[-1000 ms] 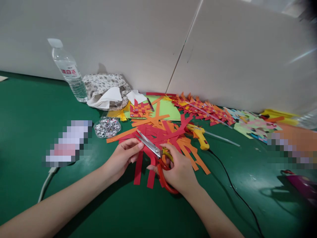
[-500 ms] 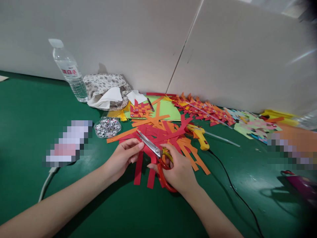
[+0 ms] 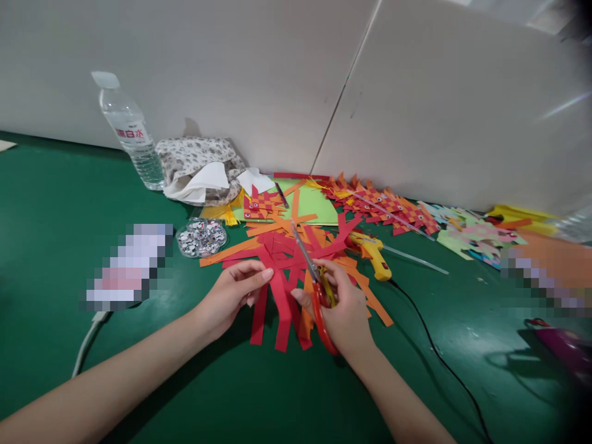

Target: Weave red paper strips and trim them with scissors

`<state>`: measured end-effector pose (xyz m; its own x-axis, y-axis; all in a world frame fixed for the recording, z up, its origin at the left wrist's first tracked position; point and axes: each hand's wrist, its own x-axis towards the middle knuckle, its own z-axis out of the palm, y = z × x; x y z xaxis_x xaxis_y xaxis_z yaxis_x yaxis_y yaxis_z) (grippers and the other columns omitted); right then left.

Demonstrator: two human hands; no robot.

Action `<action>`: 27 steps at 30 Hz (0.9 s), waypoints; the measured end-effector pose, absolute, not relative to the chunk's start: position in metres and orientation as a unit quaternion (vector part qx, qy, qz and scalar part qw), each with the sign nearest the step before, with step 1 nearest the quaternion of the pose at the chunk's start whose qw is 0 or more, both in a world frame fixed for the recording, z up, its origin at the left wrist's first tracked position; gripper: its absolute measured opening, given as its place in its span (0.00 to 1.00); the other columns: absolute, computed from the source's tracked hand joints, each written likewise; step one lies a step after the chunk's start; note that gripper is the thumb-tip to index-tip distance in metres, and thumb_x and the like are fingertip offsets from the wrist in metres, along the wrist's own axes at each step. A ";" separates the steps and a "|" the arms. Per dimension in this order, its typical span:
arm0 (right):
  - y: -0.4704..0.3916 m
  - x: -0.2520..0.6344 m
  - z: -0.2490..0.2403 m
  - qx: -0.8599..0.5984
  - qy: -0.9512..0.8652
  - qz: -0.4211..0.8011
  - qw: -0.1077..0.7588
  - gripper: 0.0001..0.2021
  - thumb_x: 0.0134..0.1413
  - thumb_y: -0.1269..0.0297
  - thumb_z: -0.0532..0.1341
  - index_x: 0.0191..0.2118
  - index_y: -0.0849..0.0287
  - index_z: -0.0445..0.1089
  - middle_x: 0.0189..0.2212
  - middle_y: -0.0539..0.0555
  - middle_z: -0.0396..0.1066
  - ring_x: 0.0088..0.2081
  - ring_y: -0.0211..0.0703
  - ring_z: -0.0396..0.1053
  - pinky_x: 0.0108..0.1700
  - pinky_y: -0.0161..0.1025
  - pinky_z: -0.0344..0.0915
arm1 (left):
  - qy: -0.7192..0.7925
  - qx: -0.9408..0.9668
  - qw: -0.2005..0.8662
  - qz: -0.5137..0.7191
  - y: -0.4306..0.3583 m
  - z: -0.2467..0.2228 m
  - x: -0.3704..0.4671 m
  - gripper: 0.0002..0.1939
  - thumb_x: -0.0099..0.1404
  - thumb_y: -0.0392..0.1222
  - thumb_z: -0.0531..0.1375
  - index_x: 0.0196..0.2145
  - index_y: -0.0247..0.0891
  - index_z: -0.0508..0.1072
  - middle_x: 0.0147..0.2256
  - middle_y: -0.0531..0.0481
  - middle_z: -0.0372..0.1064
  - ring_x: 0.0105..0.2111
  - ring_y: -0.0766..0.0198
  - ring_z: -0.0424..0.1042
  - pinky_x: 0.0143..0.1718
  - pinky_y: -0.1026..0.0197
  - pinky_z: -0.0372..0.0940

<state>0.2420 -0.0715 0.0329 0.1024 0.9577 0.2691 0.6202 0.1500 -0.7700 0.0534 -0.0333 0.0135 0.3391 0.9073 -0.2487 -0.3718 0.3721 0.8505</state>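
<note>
Between thumb and fingers, my left hand [image 3: 240, 293] pinches a red paper strip [image 3: 280, 296] that hangs down toward me, its lower end near the green table. My right hand [image 3: 340, 305] grips scissors [image 3: 319, 296] with red and yellow handles; their blades look closed and point away from me, to the right of the strip. Beneath both hands lies a loose pile of red and orange paper strips [image 3: 296, 243]. A yellow hot glue gun [image 3: 377, 259] rests just beyond my right hand, a clear glue stick in its back end.
Left of the pile sit a clear box of googly eyes [image 3: 201, 237], a blurred-out phone [image 3: 132, 265] with a cable, and a water bottle [image 3: 127, 132]. A tissue pack [image 3: 198, 151] and woven paper fish [image 3: 388, 206] line the wall. The glue gun's black cord [image 3: 430, 339] runs toward me.
The scissors have swung right and away from the strip, their blades now pointing more straight ahead. My left hand keeps its hold on the red strip in nearly the same spot.
</note>
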 end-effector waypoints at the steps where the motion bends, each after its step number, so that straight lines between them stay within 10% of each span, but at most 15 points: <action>1: -0.071 0.243 0.033 -0.618 -0.622 0.224 0.425 0.24 0.44 0.54 0.68 0.45 0.58 0.64 0.27 0.51 0.68 0.26 0.40 0.67 0.29 0.35 0.66 | 0.379 0.355 0.736 0.435 -0.033 0.013 0.053 0.13 0.52 0.46 0.69 0.27 0.36 0.72 0.16 0.61 0.59 0.15 0.79 0.53 0.17 0.72 0.46; 27: -0.069 0.240 0.042 -0.531 -0.439 0.552 0.470 0.22 0.38 0.68 0.66 0.43 0.57 0.62 0.27 0.46 0.70 0.19 0.32 0.66 0.20 0.31 0.62 | 0.416 0.491 0.718 0.266 -0.041 0.025 0.061 0.11 0.44 0.41 0.71 0.23 0.35 0.74 0.18 0.57 0.65 0.15 0.73 0.61 0.17 0.69 0.58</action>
